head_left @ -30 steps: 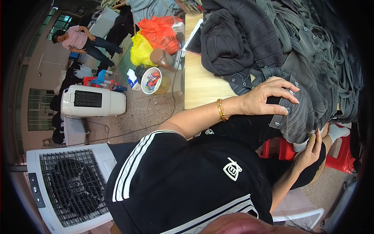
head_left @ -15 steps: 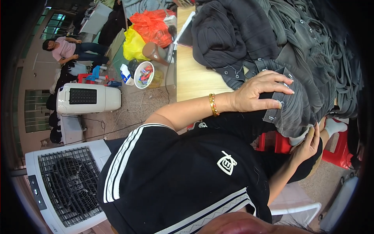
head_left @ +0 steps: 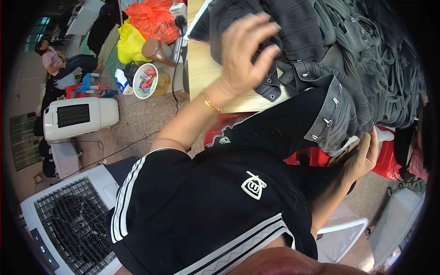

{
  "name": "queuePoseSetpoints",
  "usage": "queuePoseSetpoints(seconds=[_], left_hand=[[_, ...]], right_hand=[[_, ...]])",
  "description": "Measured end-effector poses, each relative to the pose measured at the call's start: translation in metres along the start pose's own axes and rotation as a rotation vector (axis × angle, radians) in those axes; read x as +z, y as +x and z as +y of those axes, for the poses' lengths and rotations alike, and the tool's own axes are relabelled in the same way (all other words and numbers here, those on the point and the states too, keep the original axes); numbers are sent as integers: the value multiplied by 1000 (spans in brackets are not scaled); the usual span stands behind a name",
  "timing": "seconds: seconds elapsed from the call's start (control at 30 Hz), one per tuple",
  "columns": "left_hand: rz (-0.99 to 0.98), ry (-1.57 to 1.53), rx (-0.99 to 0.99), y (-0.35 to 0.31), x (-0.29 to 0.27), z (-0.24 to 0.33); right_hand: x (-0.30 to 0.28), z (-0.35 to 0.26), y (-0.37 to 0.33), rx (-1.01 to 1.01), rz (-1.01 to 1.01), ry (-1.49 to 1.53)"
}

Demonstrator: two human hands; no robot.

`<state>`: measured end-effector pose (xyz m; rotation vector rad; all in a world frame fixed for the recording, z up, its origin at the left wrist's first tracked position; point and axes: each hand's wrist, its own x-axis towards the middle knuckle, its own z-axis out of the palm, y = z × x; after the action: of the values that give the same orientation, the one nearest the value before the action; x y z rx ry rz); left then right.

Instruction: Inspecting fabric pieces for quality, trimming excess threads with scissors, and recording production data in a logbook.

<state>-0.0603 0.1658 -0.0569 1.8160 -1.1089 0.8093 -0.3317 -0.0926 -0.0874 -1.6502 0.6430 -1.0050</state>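
Observation:
A grey ribbed garment (head_left: 341,130) drapes from the table's edge over my black-trousered leg. Small silver metal hooks stand along its plain grey band. My left hand (head_left: 247,57), a gold bracelet at its wrist, is raised over a dark bundled garment (head_left: 293,27) on the table. Its fingers are spread and slightly blurred, holding nothing visible. At the lower right edge of the grey ribbed garment, my right hand (head_left: 362,158) pinches the fabric between thumb and fingers. Other grey garments with eyelets (head_left: 357,50) lie heaped farther right.
The pale wooden table (head_left: 201,78) has a phone-like dark slab (head_left: 200,30) at its left edge. Left of it are a white tub (head_left: 145,81) of small wrapped items, a brown lidded container (head_left: 156,49), and red and yellow plastic bags (head_left: 156,20). An air cooler (head_left: 75,220) stands lower left; another person (head_left: 52,59) is farther off.
My left hand has lifted off the hooked band and moved left and up, over the dark bundle. My right hand stays at the garment's edge. The view has shifted slightly.

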Motion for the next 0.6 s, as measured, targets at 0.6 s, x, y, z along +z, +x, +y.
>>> queuePoseSetpoints(seconds=[0.6], left_hand=[[-172,-64,-385,9,117,-12]], right_hand=[[97,-57,24,-211,-406,34]])
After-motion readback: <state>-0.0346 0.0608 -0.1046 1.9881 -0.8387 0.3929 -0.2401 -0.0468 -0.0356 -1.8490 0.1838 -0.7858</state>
